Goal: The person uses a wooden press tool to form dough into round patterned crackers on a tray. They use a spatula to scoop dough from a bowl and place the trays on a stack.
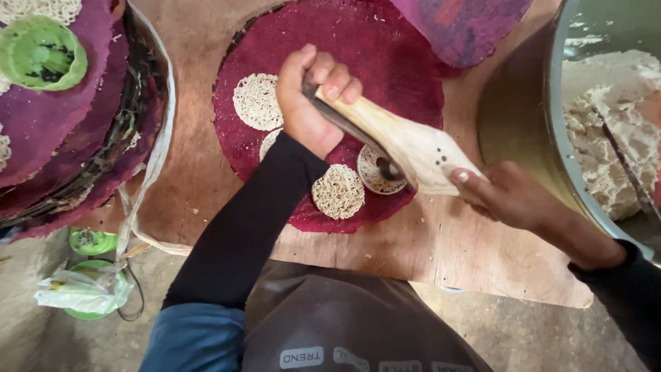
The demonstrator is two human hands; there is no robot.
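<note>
We are pressing noodle rounds onto the red mat (385, 76): left hand (313, 96) and right hand (506, 196) both clamp the wooden press (406, 141); next, shift to bare mat.

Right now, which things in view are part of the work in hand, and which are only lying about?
In use:
left hand
right hand
wooden press
red round mat
noodle rounds
metal bowl of dough

Lying about:
stack of purple mats
green plastic cup
crumpled plastic bag

Wooden press (406, 141) hides part of noodle disc (375, 171).
</note>
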